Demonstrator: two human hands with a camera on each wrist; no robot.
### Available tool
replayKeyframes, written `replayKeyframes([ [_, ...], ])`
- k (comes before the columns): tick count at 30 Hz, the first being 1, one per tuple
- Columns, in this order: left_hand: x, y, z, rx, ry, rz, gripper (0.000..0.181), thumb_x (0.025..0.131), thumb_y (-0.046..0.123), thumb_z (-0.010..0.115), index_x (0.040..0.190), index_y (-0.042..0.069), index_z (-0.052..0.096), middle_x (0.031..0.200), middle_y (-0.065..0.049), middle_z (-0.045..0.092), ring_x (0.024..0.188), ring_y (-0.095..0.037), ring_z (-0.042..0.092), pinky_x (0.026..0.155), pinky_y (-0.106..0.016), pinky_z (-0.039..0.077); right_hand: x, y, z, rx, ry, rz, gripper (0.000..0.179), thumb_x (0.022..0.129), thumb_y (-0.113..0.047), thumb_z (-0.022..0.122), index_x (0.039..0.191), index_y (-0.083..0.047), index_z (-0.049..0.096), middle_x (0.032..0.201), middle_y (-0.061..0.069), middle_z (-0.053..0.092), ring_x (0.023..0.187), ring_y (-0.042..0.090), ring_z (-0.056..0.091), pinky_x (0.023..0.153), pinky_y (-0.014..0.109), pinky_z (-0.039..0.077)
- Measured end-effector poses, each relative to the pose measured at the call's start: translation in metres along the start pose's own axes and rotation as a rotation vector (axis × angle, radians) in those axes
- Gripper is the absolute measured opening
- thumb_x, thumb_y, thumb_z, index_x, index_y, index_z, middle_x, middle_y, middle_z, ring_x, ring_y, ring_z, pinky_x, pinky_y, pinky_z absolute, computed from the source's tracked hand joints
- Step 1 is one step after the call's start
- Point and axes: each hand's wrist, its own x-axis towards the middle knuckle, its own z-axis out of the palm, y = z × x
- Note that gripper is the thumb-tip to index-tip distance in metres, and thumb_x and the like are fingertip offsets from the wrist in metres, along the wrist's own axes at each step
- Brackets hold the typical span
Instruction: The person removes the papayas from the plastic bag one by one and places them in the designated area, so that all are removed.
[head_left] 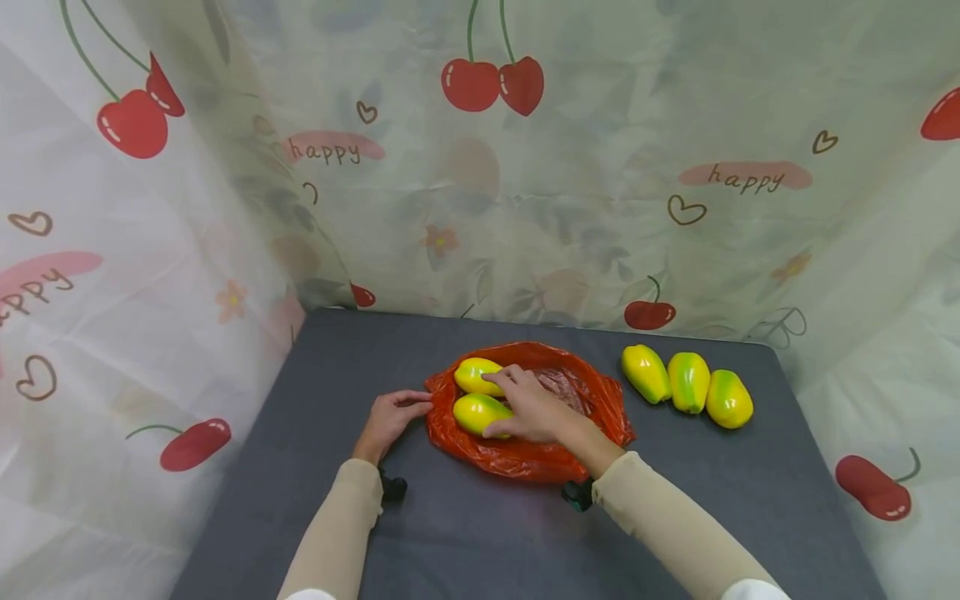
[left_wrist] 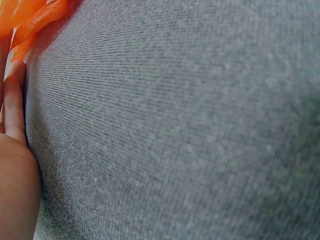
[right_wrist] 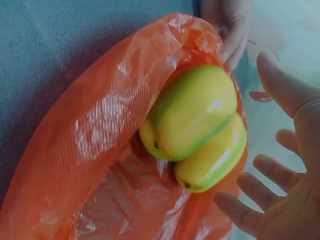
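Inside the red bag the left hand pinches, likely slippery fruits suit the spread right hand cupping their middles.

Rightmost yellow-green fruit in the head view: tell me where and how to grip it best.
Probably grip the rightmost fruit around its rounded middle, from above and slightly right: its top and right side are exposed, while the middle fruit sits close on its left, likely leaving that side tight.
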Motion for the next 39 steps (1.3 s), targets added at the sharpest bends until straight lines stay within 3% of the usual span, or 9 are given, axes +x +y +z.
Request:
replayKeyframes([
  [5,0.001,-0.001,-0.001,0.003,0.001,-0.003,0.024,0.088,0.035,0.080,0.109,0.023,0.080,0.125,-0.003,0.073,0.121,-0.024,0.061,0.114,-0.049,0.044,0.009,-0.004,0.005,0.018,-0.017,0.013,0.083,0.087,-0.046,0.079,0.156,-0.018,0.041,0.141,0.010,0.045,0.127,0.029,0.046,0.110,0.050,0.045],
  [12,0.002,-0.003,0.000,-0.004,-0.004,-0.006,0.025,0.088,0.034,0.081,0.110,0.022,0.080,0.125,-0.004,0.073,0.120,-0.024,0.062,0.114,-0.049,0.044,0.018,-0.005,0.013,0.087,-0.033,0.058,0.080,0.086,-0.045,0.081,0.153,-0.019,0.045,0.149,0.012,0.044,0.137,0.031,0.044,0.117,0.053,0.040],
  [22,0.001,0.000,0.002,0.001,0.005,-0.013,0.024,0.089,0.033,0.080,0.109,0.021,0.080,0.127,-0.005,0.073,0.124,-0.026,0.060,0.115,-0.051,0.043,0.025,-0.005,0.023,0.055,-0.044,0.037,0.076,0.086,-0.040,0.082,0.149,-0.016,0.050,0.143,0.014,0.046,0.129,0.032,0.048,0.110,0.051,0.046],
  [39,0.000,-0.001,0.000,0.036,0.001,-0.003,0.027,0.088,0.038,0.080,0.111,0.025,0.080,0.126,-0.002,0.073,0.124,-0.024,0.061,0.116,-0.050,0.043,0.031,-0.001,0.030,0.011,-0.063,0.035,0.068,0.086,-0.026,0.083,0.146,-0.013,0.054,0.142,0.014,0.049,0.130,0.032,0.049,0.113,0.053,0.044],
])
